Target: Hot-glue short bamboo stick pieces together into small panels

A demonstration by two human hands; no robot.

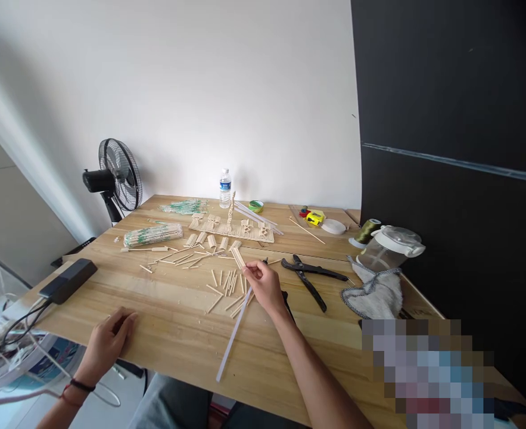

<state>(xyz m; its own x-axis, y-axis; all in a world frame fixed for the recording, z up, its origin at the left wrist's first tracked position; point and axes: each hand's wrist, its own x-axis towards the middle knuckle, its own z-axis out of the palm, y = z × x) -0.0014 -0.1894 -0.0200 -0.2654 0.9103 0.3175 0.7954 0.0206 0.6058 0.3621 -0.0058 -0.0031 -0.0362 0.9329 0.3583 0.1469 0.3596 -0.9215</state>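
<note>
My right hand [265, 289] is above the middle of the wooden table [164, 322], pinching a small panel of wooden sticks [237, 257] laid side by side. Below that hand, a long translucent glue stick [233, 339] slants toward the near edge. A black tool [288, 305] is mostly hidden behind my right wrist. My left hand [108, 336] rests at the front left edge, its fingers loosely curled around nothing visible. Loose cut sticks [230, 282] lie just left of my right hand. Farther back stands a stick-built model [231, 226] on a flat base, with several small panels [211, 241] before it.
Bagged sticks [153, 235], a water bottle [225, 189] and a yellow tape measure [315, 217] sit toward the back. Black cutters [311, 277], a grey cloth [374, 292] and a lidded jar [390, 247] are at right. A black box [69, 280] with cables lies left, near a fan [115, 176].
</note>
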